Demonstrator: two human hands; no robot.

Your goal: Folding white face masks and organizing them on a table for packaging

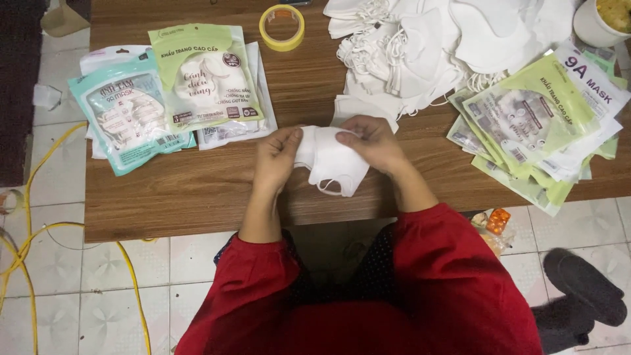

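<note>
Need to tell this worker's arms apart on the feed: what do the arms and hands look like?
Both arms wear loose red sleeves, pushed up so the forearms are bare. The left hand and right hand are bare: no gloves, and no rings or watch that I can see.

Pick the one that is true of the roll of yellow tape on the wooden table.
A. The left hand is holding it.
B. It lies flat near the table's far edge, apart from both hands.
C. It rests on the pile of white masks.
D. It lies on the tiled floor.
B: the roll of yellow tape lies flat on the wooden table by its far edge, while the left hand and right hand hold a white mask nearer the person.
</note>
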